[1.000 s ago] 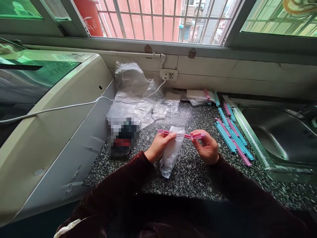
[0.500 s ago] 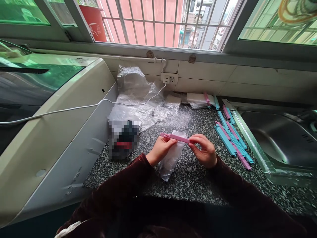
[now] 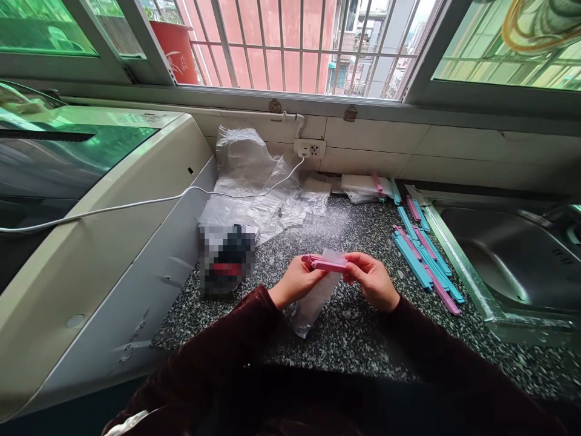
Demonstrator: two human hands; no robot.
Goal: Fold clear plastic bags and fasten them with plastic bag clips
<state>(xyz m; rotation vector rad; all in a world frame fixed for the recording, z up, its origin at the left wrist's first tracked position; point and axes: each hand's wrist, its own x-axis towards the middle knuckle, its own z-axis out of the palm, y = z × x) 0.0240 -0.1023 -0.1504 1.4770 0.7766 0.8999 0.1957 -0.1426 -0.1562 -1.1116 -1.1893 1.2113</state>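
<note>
A pink bag clip [image 3: 330, 266] lies across the upper part of a small clear plastic bag [image 3: 313, 303]. My left hand [image 3: 297, 281] pinches the clip's left end, with its thumb by the bag. My right hand [image 3: 373, 281] is closed on the clip's other end. Whether the clip is snapped together cannot be made out. The bag's lower end hangs toward me over the speckled counter [image 3: 354, 339], and its top edge shows just beyond the clip.
Several blue and pink clips [image 3: 424, 254] lie right of my hands, beside a steel sink [image 3: 494, 242]. Crumpled plastic bags [image 3: 247, 181] and a blurred dark object [image 3: 229, 260] sit left. A white cable [image 3: 190, 189] runs over a cream appliance [image 3: 149, 175] to a socket [image 3: 310, 149].
The clip's front arm, held out to the right at first, has swung across the front of the bag. My right hand has moved slightly left and the clip is lower.
</note>
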